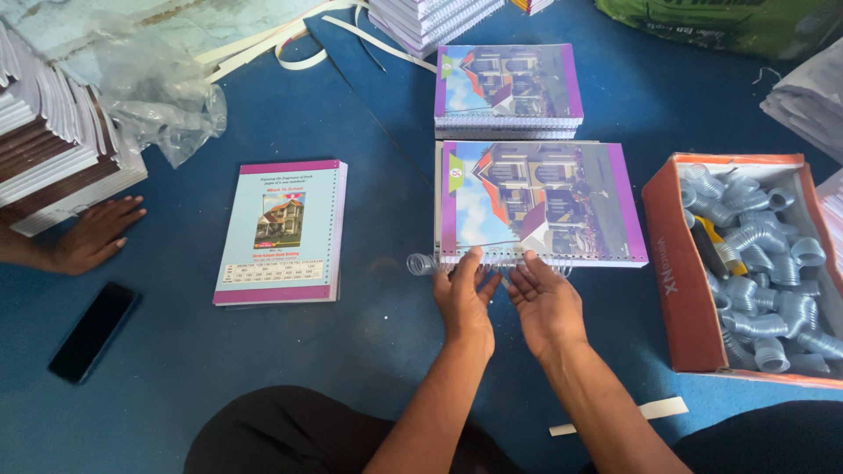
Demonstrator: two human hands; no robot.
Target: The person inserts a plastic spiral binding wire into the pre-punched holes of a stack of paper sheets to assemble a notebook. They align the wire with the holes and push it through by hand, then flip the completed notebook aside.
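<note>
A clear spiral coil [479, 261] is being worked along the near, punched edge of the notebook [536, 202] lying flat on the blue mat [176, 351]. The left hand [464, 294] and right hand [546, 298] are pressed on it with fingers loosely spread, not clamped. The coil is best rolled evenly, the book kept still.

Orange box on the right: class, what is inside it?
The orange box holds many clear plastic spiral coils and a yellow-and-black object among them. The coils cover the bottom, so anything beneath is hidden.

orange carton [680, 290] right (dark phone [92, 332] left)
</note>
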